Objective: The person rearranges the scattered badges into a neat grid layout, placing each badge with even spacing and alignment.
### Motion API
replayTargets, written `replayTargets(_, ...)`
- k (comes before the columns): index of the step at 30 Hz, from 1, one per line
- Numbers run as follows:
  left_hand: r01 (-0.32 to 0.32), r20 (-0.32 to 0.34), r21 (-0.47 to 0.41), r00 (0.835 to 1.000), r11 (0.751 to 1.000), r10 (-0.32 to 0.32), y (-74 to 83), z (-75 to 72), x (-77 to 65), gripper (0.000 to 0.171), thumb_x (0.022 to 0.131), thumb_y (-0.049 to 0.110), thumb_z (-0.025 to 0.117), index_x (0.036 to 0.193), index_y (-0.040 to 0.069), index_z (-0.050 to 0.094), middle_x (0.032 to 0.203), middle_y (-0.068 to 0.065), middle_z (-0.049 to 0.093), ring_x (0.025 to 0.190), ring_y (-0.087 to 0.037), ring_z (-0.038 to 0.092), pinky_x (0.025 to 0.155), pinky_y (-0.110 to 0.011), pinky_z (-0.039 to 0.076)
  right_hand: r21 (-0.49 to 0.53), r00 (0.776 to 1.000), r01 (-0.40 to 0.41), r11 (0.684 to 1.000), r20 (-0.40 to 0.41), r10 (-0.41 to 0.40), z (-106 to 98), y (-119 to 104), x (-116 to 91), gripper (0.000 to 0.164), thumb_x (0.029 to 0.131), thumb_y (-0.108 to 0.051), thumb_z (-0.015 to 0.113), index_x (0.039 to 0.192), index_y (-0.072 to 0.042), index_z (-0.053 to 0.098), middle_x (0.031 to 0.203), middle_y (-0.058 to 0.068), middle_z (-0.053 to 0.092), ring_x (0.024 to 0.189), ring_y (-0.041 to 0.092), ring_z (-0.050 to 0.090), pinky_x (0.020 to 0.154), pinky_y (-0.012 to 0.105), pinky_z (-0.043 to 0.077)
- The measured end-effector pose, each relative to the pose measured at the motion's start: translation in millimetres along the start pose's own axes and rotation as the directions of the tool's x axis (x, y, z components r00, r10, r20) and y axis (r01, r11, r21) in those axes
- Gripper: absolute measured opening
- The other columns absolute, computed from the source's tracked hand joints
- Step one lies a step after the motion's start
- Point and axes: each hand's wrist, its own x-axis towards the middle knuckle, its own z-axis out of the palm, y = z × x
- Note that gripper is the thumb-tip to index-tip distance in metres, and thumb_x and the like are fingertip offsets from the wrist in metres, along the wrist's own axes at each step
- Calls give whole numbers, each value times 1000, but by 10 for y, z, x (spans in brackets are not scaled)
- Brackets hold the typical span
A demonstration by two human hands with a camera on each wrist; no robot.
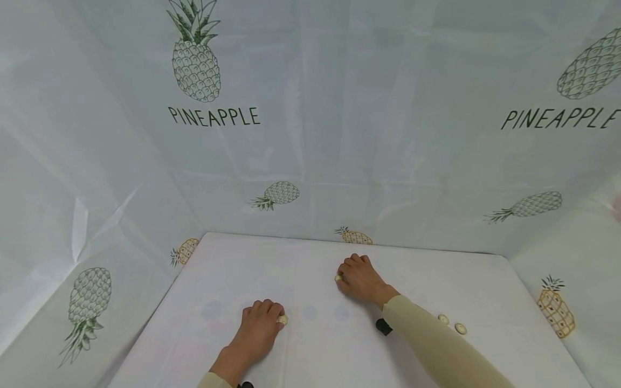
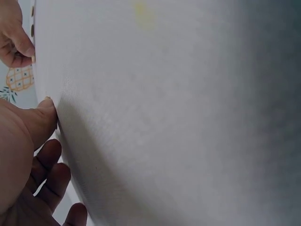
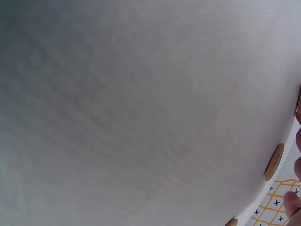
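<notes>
In the head view my left hand, fingers bent, pinches a small pale round disc by the white tabletop. Farther back and to the right, my right hand bends its fingers over another pale disc, which peeks out at its left side. The left wrist view has the left thumb close against the white surface, with its other fingers curled below. The right hand shows at the upper left there. Only parts of fingers appear at the right wrist view's edge.
Two more discs, one nearer and one beside it, lie right of the right forearm. A black object shows beneath the right wrist. White sheeting printed with pineapples walls the table's back and sides.
</notes>
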Motion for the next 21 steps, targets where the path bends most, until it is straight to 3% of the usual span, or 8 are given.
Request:
replayTargets(12, -46, -59, 82, 997, 996, 51, 40, -9, -19, 18, 98, 26, 76, 108, 19, 63, 103, 5, 58, 98, -18, 51, 93, -51, 44, -77, 1000, -3, 997, 1, 3, -74, 6, -59, 23, 103, -35, 66, 108, -14, 72, 108, 1, 68, 100, 23, 51, 95, 49, 41)
replayTargets(17, -76, -71, 124, 994, 989, 85, 38, 9, -28, 20, 98, 28, 75, 109, 17, 63, 103, 4, 58, 98, -17, 49, 93, -49, 44, -115, 1000, -20, 993, -7, 19, -174, 46, -170, 25, 102, -37, 67, 111, -14, 73, 109, 1, 67, 101, 22, 49, 97, 49, 40)
replayTargets(21, -91, -72, 160, 992, 983, 104, 9, 26, -23, 21, 98, 28, 75, 109, 17, 61, 103, 3, 57, 97, -18, 48, 92, -49, 44, -89, 998, -28, 996, -51, 24, -295, 119, -335, 19, 100, -31, 69, 108, -14, 73, 104, -1, 66, 98, 20, 49, 98, 49, 39)
